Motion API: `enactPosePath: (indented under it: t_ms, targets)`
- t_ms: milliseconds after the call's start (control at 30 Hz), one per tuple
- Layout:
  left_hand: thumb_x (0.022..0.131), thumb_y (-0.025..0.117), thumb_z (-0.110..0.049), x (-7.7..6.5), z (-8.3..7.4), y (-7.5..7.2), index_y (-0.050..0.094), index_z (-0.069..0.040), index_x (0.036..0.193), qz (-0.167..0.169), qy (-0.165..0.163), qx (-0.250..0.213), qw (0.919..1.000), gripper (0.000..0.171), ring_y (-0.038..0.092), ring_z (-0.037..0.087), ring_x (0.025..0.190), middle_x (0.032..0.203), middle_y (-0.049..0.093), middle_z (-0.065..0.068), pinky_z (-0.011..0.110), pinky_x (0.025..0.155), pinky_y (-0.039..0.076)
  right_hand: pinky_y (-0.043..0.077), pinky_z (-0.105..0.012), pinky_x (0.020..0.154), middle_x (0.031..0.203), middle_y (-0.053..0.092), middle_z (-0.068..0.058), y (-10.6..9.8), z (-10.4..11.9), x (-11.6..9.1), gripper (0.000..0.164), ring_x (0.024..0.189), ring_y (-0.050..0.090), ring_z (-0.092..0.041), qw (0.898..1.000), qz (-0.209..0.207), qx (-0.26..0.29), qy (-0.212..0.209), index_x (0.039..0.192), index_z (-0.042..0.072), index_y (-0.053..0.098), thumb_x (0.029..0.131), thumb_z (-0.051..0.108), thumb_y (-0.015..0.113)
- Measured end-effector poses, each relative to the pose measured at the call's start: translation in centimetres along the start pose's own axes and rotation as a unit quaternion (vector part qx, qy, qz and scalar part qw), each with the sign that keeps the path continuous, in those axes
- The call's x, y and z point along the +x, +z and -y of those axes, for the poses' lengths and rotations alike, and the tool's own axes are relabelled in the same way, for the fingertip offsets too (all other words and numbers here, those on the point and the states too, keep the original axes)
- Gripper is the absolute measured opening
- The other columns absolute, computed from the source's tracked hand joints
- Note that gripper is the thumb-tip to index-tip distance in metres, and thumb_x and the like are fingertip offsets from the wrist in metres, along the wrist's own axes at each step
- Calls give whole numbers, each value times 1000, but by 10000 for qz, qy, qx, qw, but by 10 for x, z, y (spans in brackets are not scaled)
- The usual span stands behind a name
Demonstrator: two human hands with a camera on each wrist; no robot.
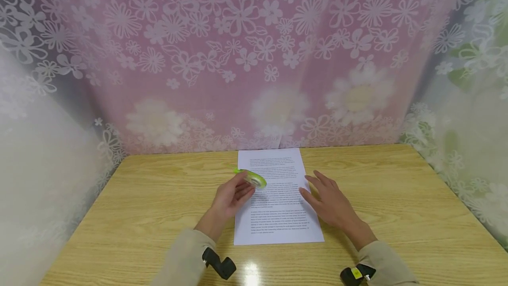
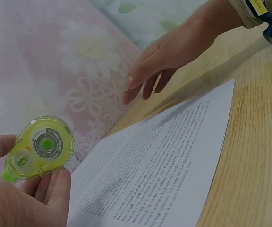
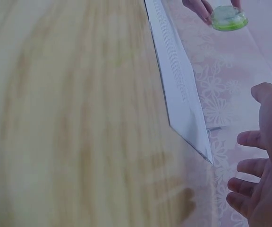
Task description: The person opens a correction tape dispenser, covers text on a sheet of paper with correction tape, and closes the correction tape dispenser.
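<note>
A green correction tape dispenser (image 1: 257,180) with a clear case is pinched between the thumb and fingers of my left hand (image 1: 232,195). In the left wrist view, the round window of the correction tape (image 2: 44,146) faces the camera, showing its inner reels. Under it lies a printed sheet of paper (image 1: 274,220), flat on the table and covered in dense text. My right hand (image 1: 331,200) hovers by the sheet's right edge with spread, relaxed fingers and nothing in them. In the right wrist view, that hand (image 3: 268,165) is apart from the paper (image 3: 178,80).
The wooden table (image 1: 158,202) extends to both sides of the sheet. A pink flowered curtain (image 1: 222,79) hangs along the table's back edge, with paler flowered curtains (image 1: 468,145) at the sides. Black wrist cameras (image 1: 219,263) sit on both sleeves.
</note>
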State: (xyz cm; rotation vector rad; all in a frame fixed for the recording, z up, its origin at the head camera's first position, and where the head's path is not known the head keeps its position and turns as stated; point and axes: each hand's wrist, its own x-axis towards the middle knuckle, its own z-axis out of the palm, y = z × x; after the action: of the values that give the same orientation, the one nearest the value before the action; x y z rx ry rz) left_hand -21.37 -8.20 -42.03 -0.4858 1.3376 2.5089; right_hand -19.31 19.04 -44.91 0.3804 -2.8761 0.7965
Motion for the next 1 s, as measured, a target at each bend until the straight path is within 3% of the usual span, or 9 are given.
enactPosePath:
  t_ms: [300, 600, 767, 1000]
  targets:
    - [83, 76, -21, -9, 10, 9, 57, 7, 103, 165, 54, -200, 9997, 39, 65, 23, 88, 93, 59, 15, 33, 87, 50, 28, -59, 103, 149, 33, -21, 3, 10, 2, 61, 134, 29, -42, 9996, -36, 235, -134, 140, 5, 47, 99, 50, 43]
    - [84, 75, -21, -7, 23, 17, 56, 4, 105, -12, -135, -258, 9996, 37, 64, 23, 89, 95, 58, 15, 34, 90, 49, 31, -58, 102, 147, 38, -15, 8, 23, 4, 63, 133, 34, -38, 9984, -161, 448, -306, 140, 7, 47, 96, 52, 47]
    - [85, 75, -24, -11, 27, 20, 57, 5, 106, 73, -183, -252, 9995, 40, 64, 23, 91, 96, 58, 15, 34, 90, 49, 33, -55, 102, 145, 42, -13, 10, 29, 6, 61, 133, 37, -35, 9956, -183, 790, -466, 139, 7, 48, 95, 50, 53]
    - [84, 76, -26, -9, 32, 22, 54, 7, 114, 150, -182, -283, 9993, 50, 63, 24, 94, 101, 57, 16, 33, 91, 48, 46, -47, 91, 137, 50, -6, 13, 38, 8, 62, 115, 54, -24, 9911, -162, 1167, -625, 137, 8, 50, 91, 49, 60]
